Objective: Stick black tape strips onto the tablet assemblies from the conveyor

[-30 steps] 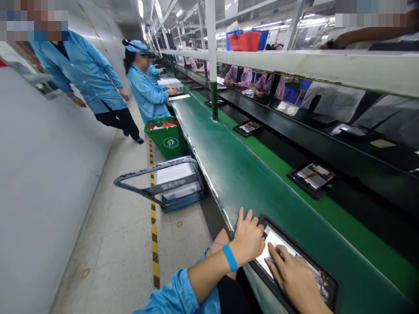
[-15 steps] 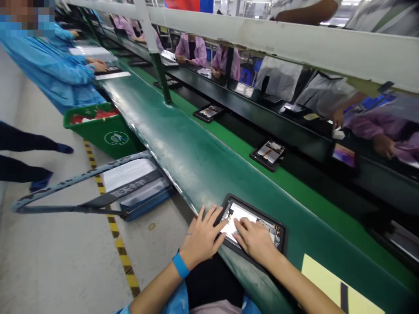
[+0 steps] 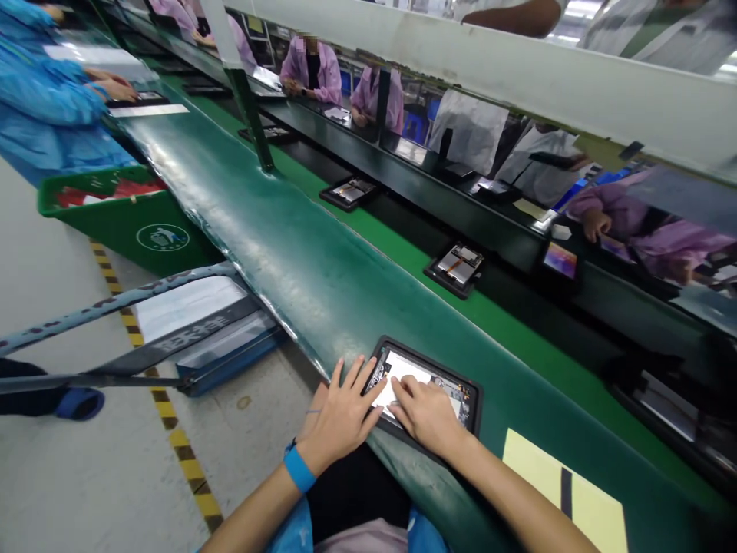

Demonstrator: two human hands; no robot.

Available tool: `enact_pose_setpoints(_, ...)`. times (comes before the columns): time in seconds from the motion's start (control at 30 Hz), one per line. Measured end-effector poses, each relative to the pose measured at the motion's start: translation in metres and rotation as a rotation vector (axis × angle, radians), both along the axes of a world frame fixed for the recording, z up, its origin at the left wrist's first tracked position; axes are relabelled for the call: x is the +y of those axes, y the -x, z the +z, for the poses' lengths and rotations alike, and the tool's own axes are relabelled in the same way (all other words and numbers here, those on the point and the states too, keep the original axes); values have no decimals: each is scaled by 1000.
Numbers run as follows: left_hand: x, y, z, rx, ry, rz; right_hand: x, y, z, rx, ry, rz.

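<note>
An opened tablet [image 3: 469, 399] in a black frame lies on the green worktop in front of me, its inner parts and a white sheet-like area [image 3: 400, 367] facing up. My left hand [image 3: 337, 415], with a blue band at the wrist, is open. Its spread fingers rest on the tablet's left end. Over the middle of the tablet is my right hand [image 3: 429, 415]. Its fingers are bent but apart, with the tips on the white area, and I see nothing held in them. The two hands cover part of the tablet's near side.
Yellow paper [image 3: 561, 488] with a dark strip lies to the right. More opened tablets [image 3: 457, 269] sit along the green and black line beyond. At left stand a green bin [image 3: 123, 230] and a blue-framed cart [image 3: 230, 357]. Co-workers sit across and at far left.
The camera view has shifted, so the scene sits further left. Both hands stay on the tablet with nearly the same pose. A co-worker's arm across the line has moved.
</note>
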State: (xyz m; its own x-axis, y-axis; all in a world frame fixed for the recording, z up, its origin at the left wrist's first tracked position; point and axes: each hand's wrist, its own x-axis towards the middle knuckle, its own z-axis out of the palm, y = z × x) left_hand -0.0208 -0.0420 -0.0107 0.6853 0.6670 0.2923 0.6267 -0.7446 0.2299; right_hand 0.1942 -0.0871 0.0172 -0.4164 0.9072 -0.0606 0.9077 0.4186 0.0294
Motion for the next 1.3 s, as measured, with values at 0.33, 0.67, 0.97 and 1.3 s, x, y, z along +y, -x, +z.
enact_pose_setpoints(0.33, -1, -2, 1, 4, -33, 22, -4, -15, 0, 207, -55, -92)
enact_pose_setpoints(0.67, -5, -8, 11, -144, 25, -2, -16, -66, 37, 499, 137, -396)
enact_pose_setpoints(0.97, -13, -12, 12, -198, 19, -19, 0, -27, 37, 129, 225, -291)
enact_pose_setpoints(1.3, -24, -25, 8, -224, 50, -95, -14, -68, 25, 732, 249, -537)
